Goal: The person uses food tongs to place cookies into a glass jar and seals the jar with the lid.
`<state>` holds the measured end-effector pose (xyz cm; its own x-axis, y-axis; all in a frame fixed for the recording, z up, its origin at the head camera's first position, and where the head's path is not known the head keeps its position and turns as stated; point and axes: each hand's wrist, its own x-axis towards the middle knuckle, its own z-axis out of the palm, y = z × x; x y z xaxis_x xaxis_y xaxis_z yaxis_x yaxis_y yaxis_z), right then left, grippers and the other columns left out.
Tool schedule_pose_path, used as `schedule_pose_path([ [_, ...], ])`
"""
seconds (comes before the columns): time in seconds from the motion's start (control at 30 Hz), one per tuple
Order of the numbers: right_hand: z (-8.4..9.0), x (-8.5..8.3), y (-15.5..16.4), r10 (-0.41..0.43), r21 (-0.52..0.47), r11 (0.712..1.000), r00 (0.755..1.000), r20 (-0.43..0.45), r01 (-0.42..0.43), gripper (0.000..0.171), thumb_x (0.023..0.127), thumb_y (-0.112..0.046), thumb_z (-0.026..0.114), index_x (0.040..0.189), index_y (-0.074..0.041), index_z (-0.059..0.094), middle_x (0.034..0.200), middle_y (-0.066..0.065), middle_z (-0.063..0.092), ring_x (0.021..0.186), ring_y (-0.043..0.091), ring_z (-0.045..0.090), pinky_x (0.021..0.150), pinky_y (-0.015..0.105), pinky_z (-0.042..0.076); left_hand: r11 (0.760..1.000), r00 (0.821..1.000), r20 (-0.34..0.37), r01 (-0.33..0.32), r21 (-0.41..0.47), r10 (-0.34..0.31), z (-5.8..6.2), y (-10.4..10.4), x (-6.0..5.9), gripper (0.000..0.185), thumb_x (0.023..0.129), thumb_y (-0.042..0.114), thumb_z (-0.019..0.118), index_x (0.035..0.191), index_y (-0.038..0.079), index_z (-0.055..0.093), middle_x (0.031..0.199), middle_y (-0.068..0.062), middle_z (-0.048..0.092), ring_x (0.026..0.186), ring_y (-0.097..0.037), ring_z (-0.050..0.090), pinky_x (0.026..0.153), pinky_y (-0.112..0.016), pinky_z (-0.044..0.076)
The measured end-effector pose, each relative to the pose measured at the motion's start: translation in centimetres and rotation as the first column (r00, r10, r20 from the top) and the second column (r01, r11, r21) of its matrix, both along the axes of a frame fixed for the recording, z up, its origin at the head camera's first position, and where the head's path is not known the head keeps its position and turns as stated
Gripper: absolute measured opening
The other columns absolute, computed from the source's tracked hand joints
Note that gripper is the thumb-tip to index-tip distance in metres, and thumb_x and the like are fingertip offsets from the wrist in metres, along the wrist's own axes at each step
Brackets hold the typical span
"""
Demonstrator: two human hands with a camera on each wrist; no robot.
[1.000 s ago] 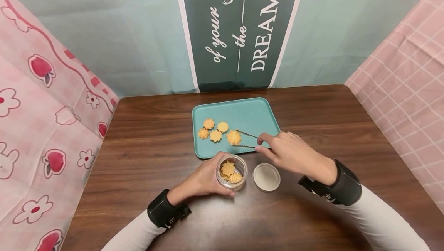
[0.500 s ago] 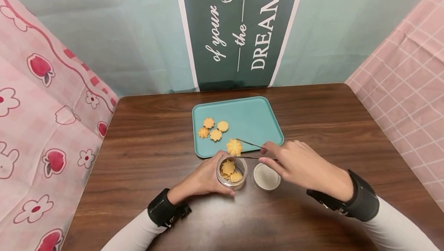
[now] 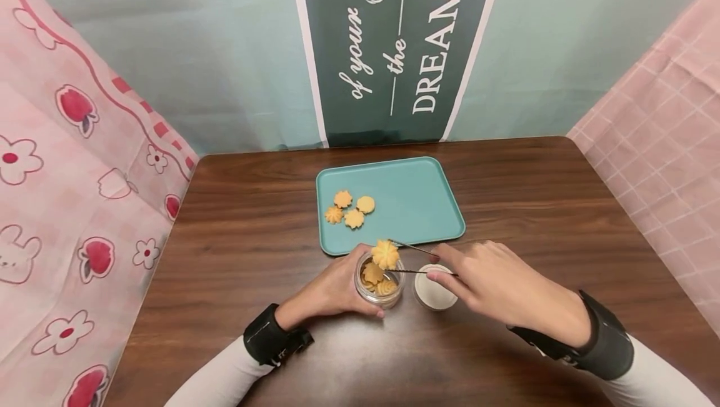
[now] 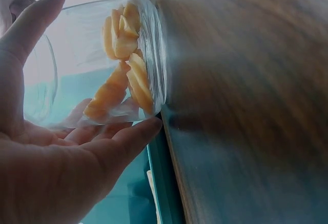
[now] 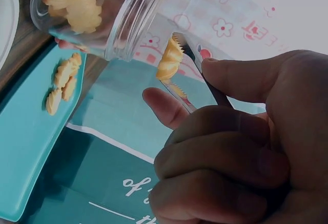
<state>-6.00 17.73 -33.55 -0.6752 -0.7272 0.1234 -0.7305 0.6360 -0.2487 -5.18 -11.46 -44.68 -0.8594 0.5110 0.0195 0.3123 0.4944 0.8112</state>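
Observation:
My left hand (image 3: 337, 285) grips a clear glass jar (image 3: 381, 302) that stands on the table; several cookies (image 4: 123, 34) lie at its bottom. With thumb and finger my right hand (image 3: 500, 282) pinches metal tongs (image 3: 419, 271). Between the tong tips hangs a flower-shaped cookie (image 3: 385, 254), over the far side of the jar's mouth. The right wrist view shows this cookie (image 5: 170, 59) just outside the rim, gripped by the toothed tips. Several more cookies (image 3: 354, 218) lie at the left of a teal tray (image 3: 413, 191).
A round whitish lid (image 3: 434, 291) lies on the table just right of the jar, partly under my right hand. The tray sits behind the jar on the brown wooden table (image 3: 253, 207). Patterned pink cloth (image 3: 84, 207) hangs at the left.
The tongs have lifted the cookie off the tray and carried it toward me, to above the jar's mouth. My left hand and the jar have stayed in place.

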Motion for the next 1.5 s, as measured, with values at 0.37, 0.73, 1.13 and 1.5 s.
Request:
schedule_pose_path([
  [0.37, -0.1, 0.5, 0.1, 0.001, 0.054, 0.999, 0.996, 0.085, -0.006, 0.018, 0.104, -0.031, 0.069, 0.115, -0.018, 0.069, 0.053, -0.02, 0.034, 0.048, -0.004, 0.032, 0.048, 0.022, 0.029, 1.0, 1.0, 0.003, 0.01, 0.018, -0.011, -0.1, 0.2, -0.2, 0.096, 0.061, 0.026, 0.104, 0.139, 0.008, 0.049, 0.127, -0.006, 0.068, 0.115, -0.018, 0.066, 0.103, -0.036, 0.054],
  [0.73, -0.7, 0.7, -0.1, 0.032, 0.036, 0.999, 0.997, 0.064, -0.034, 0.023, 0.106, -0.039, 0.065, 0.112, -0.018, 0.069, 0.054, -0.022, 0.035, 0.049, -0.005, 0.035, 0.051, 0.026, 0.038, 0.999, 1.0, 0.015, 0.006, 0.035, -0.007, -0.1, 0.4, -0.1, 0.095, 0.061, 0.024, 0.104, 0.139, 0.011, 0.05, 0.128, -0.006, 0.069, 0.116, -0.018, 0.066, 0.104, -0.037, 0.054],
  [1.13, -0.8, 0.7, -0.4, 0.04, 0.022, 0.999, 0.997, 0.06, -0.042, 0.024, 0.106, -0.042, 0.064, 0.113, -0.019, 0.067, 0.054, -0.021, 0.034, 0.048, -0.005, 0.034, 0.048, 0.022, 0.032, 0.999, 1.0, 0.0, 0.009, 0.033, -0.009, -0.1, 0.1, 0.0, 0.096, 0.061, 0.027, 0.105, 0.139, 0.01, 0.051, 0.129, -0.001, 0.068, 0.119, -0.015, 0.065, 0.105, -0.036, 0.053],
  [1.5, -0.1, -0.3, -0.7, -0.007, -0.015, 1.0, 0.998, 0.06, 0.008, 0.024, 0.104, -0.037, 0.068, 0.117, -0.017, 0.067, 0.055, -0.021, 0.035, 0.049, -0.004, 0.033, 0.048, 0.022, 0.032, 0.999, 1.0, -0.013, 0.009, 0.033, -0.009, -0.1, 0.1, -0.1, 0.095, 0.061, 0.028, 0.105, 0.138, 0.009, 0.052, 0.128, -0.001, 0.069, 0.118, -0.014, 0.065, 0.104, -0.035, 0.052],
])
